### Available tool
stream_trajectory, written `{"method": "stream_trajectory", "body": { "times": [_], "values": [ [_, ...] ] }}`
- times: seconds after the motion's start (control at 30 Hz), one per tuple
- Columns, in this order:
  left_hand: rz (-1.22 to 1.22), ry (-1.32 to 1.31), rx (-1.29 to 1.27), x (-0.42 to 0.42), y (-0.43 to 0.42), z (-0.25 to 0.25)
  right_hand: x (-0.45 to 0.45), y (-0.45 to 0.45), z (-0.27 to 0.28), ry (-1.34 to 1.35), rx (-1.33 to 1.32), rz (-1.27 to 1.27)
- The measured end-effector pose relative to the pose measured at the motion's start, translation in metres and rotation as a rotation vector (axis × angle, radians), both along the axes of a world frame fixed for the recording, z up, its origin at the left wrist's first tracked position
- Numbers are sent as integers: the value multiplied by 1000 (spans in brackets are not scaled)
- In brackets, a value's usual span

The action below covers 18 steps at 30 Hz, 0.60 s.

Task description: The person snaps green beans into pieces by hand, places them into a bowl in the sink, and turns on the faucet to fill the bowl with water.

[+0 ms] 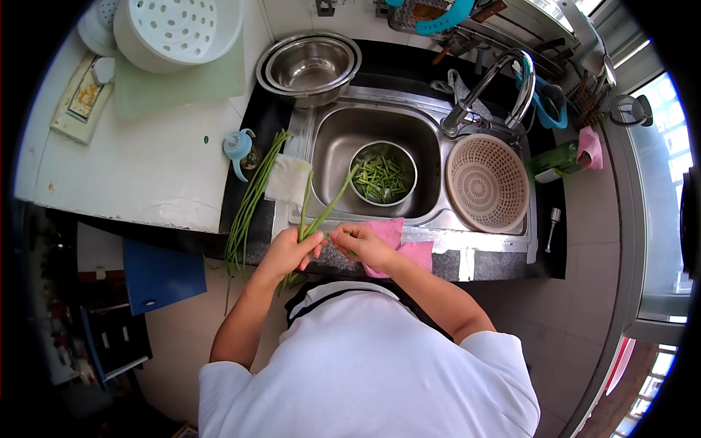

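My left hand point(290, 252) is closed around a few long green stalks point(337, 196), which look like garlic scapes or long beans. Their upper ends reach toward the sink, and other ends hang below the hand. Close beside it, my right hand point(363, 244) is pinched, with a bit of green at its fingers; most of what it grips is hidden. A bundle of the same stalks point(252, 201) lies across the counter edge to the left, its ends drooping over the front. In the sink point(328, 139), a metal bowl point(415, 175) contains short cut green pieces point(381, 177).
Pink cloths point(416, 255) lie at the counter's front edge, by my right forearm. A beige colander point(488, 182) sits right of the sink, below the faucet point(522, 95). Stacked metal bowls point(310, 69), a blue-topped bottle point(237, 146) and a white cloth point(288, 179) are on the left.
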<state>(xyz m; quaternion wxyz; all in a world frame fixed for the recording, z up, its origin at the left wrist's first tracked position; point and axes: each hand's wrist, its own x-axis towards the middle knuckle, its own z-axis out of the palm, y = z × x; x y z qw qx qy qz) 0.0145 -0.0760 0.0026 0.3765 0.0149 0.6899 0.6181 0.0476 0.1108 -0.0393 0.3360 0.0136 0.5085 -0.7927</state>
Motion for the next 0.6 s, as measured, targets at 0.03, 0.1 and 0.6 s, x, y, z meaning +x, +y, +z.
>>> {"method": "stream_trajectory", "body": {
  "times": [0.03, 0.1, 0.6],
  "values": [
    [22, -11, 31, 1, 4, -2, -5, -4, 0, -48, 6, -246],
    [80, -115, 87, 9, 10, 4, -17, 3, -3, -76, -6, -580],
    [131, -146, 218, 8, 9, 1, -66, 71, 19, 540, 678, -630]
  ]
}}
